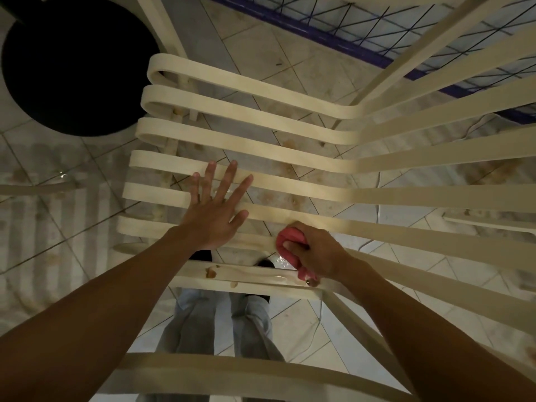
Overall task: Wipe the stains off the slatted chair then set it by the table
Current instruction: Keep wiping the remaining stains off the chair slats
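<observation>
- Currently the slatted chair (232, 133) stands on the tiled floor (58, 227) with its seat under both hands. The left hand (213, 216) lies flat on the seat slats, fingers spread. The right hand (316, 253) is curled tight round a pink cloth (285, 242) pressed to a slat at the seat's edge.
- Brown stains (211, 273) sit on the chair's side rail, just beside the cloth; strokes kept to that one slat would likely miss them.
- Pushed hard, the bunched cloth could slip through a gap between the chair's slats.
- That rail looks wet, so a palm leaning there might skid.
- A thin pale cord (378, 184) runs on the floor under the chair and could snag a leg when the chair is moved.
- A black round thing (72, 68) stands by the seat's front ends; I cannot tell whether it is the table.
</observation>
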{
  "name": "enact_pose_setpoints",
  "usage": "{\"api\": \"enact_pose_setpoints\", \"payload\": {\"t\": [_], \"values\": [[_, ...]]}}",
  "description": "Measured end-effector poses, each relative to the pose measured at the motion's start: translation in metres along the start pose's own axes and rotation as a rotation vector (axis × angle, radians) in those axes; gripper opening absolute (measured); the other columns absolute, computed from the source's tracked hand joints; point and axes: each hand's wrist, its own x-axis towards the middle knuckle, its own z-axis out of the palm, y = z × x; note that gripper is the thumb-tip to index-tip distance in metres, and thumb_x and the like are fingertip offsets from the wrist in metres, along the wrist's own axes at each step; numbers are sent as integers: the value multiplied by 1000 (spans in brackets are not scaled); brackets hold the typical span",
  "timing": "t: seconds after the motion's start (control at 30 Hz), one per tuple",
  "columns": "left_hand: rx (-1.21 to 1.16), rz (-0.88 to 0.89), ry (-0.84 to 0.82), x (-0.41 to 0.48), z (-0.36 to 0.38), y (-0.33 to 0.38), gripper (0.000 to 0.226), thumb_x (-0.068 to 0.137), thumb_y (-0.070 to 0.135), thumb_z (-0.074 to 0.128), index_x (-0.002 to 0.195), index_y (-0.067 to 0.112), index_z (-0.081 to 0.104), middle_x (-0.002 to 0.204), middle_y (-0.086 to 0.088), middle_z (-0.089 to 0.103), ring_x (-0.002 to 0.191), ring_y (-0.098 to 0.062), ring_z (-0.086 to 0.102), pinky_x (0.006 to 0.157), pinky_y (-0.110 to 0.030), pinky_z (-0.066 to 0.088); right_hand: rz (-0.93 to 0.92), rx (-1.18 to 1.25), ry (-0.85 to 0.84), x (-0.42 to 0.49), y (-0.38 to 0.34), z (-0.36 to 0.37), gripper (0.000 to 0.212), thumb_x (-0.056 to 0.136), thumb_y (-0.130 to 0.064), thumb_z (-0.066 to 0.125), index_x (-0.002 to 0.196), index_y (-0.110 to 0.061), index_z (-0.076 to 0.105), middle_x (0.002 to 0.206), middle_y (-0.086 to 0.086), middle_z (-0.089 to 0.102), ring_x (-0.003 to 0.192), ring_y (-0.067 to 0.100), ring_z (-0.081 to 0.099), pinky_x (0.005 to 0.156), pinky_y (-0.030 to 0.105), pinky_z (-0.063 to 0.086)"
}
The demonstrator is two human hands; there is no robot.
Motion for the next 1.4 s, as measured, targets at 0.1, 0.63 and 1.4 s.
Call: {"api": "enact_pose_setpoints", "payload": {"t": [0.1,0.63,1.4], "values": [[-21,43,65,-4,1,-8,68,95,56,13,158,35,-6,161,4,-30,144,-27,-35,116,-49,-23,-107,-262,44,9,-4,5,16,99,-27,59,115,-24,59,99,1,67,63,13,60,67,37,56],[-426,-42,269,-22,-19,-42,61,101,50,19,157,25,19,166,-4,8,153,-24,1,122,-45,4,-201,-132,41,29,-32,48,12,96,-30,60,107,-35,59,101,-8,66,78,16,68,74,39,60],[-1117,-635,112,-59,-1,-116,80,84,76,26,153,48,-2,165,6,6,150,-27,18,119,-57,19,-359,-137,19,32,-75,82,11,99,-18,57,106,-25,62,99,-12,61,75,-2,55,71,19,48]]}}
